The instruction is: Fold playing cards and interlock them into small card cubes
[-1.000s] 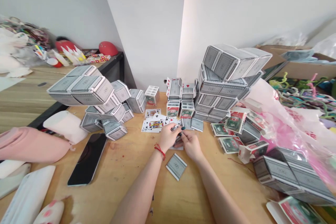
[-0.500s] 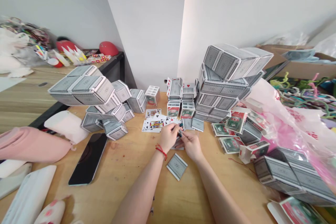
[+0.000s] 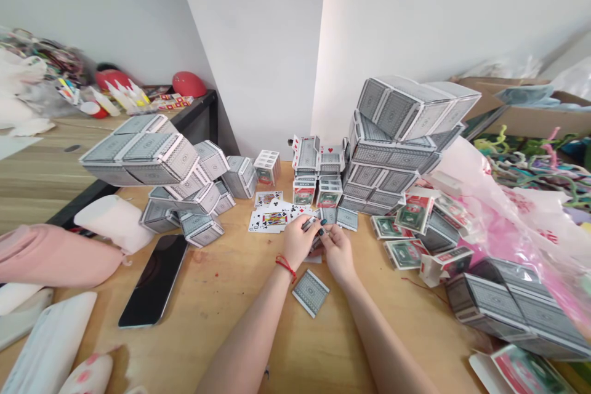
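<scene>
Close together over the middle of the table, both hands have their fingers closed on grey-backed playing cards (image 3: 315, 245). My left hand (image 3: 298, 237), with a red cord on its wrist, grips the left side. From the right, my right hand (image 3: 338, 250) pinches the same cards, thumb and fingertips near the top. Fingers hide most of them, so how many there are I cannot tell. Below the hands, a folded playing card (image 3: 311, 293) lies back up on the wood. Several face-up cards (image 3: 270, 220) are spread just beyond my left hand.
Grey blocks of folded cards form a tall stack (image 3: 392, 154) at right and a leaning one (image 3: 157, 151) at left. Green-and-red card boxes (image 3: 406, 253) lie to the right. A black phone (image 3: 154, 280) and a pink pouch (image 3: 60, 255) are on the left.
My right hand's fingers have shifted slightly up along the cards, and more of the grey back shows between the hands. The folded card below stays put.
</scene>
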The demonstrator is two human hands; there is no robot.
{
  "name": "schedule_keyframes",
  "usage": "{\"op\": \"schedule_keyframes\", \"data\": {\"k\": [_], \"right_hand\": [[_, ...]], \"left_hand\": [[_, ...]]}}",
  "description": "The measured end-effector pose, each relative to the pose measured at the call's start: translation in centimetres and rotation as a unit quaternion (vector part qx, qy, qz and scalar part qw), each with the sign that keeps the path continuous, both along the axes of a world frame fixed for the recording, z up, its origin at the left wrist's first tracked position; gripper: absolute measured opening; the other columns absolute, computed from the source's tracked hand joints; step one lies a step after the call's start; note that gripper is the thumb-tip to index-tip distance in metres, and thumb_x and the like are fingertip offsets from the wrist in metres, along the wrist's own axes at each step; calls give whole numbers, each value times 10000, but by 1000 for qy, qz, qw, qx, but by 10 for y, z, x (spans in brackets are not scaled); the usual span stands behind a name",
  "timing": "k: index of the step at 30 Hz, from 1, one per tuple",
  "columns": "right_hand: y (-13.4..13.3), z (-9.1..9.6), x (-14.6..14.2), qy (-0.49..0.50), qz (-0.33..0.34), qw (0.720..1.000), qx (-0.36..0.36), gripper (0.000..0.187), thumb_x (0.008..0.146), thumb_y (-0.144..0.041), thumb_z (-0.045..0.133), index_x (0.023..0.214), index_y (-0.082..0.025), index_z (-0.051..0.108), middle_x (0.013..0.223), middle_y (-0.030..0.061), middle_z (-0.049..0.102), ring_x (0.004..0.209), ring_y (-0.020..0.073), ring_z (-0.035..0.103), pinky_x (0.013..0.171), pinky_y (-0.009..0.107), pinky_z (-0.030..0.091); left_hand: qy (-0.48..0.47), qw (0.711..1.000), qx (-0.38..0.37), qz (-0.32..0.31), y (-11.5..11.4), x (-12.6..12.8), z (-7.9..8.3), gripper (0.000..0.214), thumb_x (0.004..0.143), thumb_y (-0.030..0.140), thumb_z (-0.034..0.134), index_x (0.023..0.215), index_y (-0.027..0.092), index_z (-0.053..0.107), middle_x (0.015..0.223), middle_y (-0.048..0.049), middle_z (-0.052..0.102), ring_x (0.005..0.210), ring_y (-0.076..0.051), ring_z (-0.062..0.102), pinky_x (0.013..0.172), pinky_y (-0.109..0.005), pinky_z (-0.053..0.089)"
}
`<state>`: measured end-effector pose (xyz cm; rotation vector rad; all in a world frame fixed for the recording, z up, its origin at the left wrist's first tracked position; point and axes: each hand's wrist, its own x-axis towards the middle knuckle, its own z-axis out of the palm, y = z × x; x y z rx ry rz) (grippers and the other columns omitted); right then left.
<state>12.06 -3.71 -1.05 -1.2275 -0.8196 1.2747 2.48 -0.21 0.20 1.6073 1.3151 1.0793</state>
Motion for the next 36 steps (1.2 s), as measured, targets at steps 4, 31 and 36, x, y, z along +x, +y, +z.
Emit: {"op": "schedule_keyframes", "data": {"k": [4, 31, 36], "right_hand": [[0, -2, 1, -22, -5, 1000, 0, 268, 686, -441, 585, 726, -201, 474, 488, -43, 534, 368, 128, 507, 363, 242, 431], [1, 0, 2, -128, -23, 991, 13, 346, 659, -487, 600, 791, -189, 486, 498, -20, 566, 401, 144, 531, 372, 234, 426], [1, -6, 0, -153, -35, 987, 20, 326, 661, -461, 598, 797, -178, 514, 591, 35, 630, 477, 175, 577, 430, 262, 472]], "left_hand": [[45, 999, 19, 10, -2, 0, 1, 316, 771, 404, 460, 567, 162, 450, 506, 45, 384, 510, -91, 366, 495, -205, 272], [60, 994, 44, 76, -4, -1, 2, 325, 824, 366, 402, 627, 167, 567, 558, 6, 559, 525, -96, 488, 511, -192, 330], [36, 995, 41, 86, -3, -2, 0, 300, 823, 357, 417, 652, 173, 582, 562, 8, 569, 536, -101, 511, 524, -198, 370]]}}
